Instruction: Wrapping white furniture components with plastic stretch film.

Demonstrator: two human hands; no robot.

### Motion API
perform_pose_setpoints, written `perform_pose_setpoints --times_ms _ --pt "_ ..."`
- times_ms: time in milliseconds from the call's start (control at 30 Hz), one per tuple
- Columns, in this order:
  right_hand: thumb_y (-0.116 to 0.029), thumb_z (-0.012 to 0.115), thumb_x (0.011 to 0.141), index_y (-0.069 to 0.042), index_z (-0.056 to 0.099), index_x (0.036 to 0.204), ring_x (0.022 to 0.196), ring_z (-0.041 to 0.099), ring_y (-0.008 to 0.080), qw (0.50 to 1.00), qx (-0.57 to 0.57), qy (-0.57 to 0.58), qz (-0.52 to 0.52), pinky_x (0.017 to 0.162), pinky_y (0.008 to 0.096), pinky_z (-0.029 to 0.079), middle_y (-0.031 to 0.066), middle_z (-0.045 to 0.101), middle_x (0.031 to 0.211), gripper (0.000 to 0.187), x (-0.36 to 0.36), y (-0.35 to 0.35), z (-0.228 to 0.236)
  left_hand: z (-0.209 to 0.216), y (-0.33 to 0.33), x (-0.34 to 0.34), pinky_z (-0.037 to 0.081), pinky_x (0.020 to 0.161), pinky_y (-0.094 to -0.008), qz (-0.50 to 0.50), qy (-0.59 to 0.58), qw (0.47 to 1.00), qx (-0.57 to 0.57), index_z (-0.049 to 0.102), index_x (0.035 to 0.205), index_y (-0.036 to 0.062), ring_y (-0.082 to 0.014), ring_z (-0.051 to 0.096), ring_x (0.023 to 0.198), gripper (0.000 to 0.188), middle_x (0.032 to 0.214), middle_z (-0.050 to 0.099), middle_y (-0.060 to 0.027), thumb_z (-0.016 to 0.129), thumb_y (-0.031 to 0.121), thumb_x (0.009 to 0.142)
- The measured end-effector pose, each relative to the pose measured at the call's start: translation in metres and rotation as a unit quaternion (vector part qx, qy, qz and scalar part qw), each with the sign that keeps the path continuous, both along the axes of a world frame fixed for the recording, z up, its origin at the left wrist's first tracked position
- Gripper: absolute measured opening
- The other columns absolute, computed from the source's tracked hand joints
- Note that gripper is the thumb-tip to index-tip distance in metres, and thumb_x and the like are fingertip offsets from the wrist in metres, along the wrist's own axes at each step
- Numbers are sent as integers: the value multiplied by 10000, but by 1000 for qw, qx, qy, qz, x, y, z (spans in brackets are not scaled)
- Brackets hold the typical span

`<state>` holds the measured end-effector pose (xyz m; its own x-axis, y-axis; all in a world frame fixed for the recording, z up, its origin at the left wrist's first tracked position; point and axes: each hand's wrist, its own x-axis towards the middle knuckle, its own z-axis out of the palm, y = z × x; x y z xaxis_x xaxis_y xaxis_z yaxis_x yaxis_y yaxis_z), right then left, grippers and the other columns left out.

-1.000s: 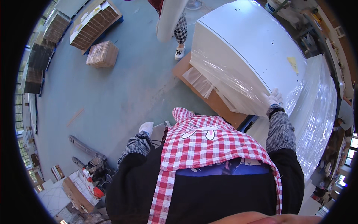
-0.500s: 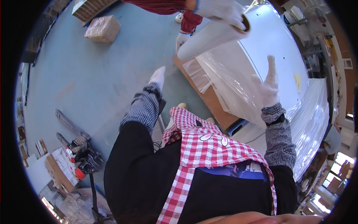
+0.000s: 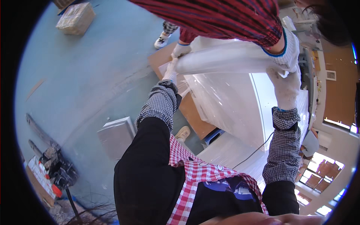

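A thick roll of clear plastic stretch film (image 3: pixel 225 60) is held level across the far side of a wrapped white panel stack (image 3: pixel 228 97). My left hand (image 3: pixel 171 70), in a white knit glove, closes on the roll's left end. At its right end my right hand (image 3: pixel 287 89), gloved alike, grips just below a co-worker's gloved hand (image 3: pixel 289 48). Another gloved hand of the co-worker (image 3: pixel 182 50) touches the left end beside mine. Part of my fingers on both sides is hidden by the roll and these hands. Loose film clings to the stack's near side.
Brown cardboard (image 3: pixel 195 116) sticks out under the stack. A grey box-like object (image 3: pixel 117 135) stands on the floor at my left, with a pallet jack (image 3: pixel 56 161) beyond it. A wrapped carton (image 3: pixel 76 18) lies far left. A dark cable (image 3: pixel 255 150) runs near the stack.
Both my hands have reached the film roll and closed on its ends. The roll has swung from slanting to nearly level. The co-worker's striped sleeve has come farther across the view.
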<state>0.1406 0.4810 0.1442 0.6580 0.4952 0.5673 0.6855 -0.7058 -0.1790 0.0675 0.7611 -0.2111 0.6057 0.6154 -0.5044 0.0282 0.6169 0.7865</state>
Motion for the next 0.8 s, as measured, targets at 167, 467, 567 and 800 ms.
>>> perform_pose_setpoints --times_ms 167,467,567,800 --pt "-236 875 714 -64 685 1089 1024 638 260 998 21 51 25 914 373 498 131 677 1084 454 3 -7 13 8 -7 17 436 1050 -356 96 -155 974 -133 501 1397 51 -229 578 1190 807 1335 587 -102 598 670 887" --pt "-240 820 775 15 691 1077 919 682 256 977 -66 201 30 844 326 556 159 688 983 416 -12 -6 42 14 -80 -31 536 922 -404 -29 -36 980 -194 547 1335 88 -252 629 1124 663 1279 631 -71 632 584 903" --pt "-245 816 772 39 687 1050 864 686 264 974 -98 191 76 829 324 563 179 681 969 417 -39 -22 49 -34 -100 -69 535 904 -391 -57 47 973 -218 555 1325 84 -249 633 1099 671 1258 637 -71 644 590 893" --pt "-270 809 769 57 685 1017 820 670 289 953 -151 260 -38 737 351 551 180 654 901 429 -74 -103 42 -36 -167 -146 469 997 -393 -74 155 955 -243 451 1427 42 -266 576 1200 913 1377 557 -105 562 744 855"
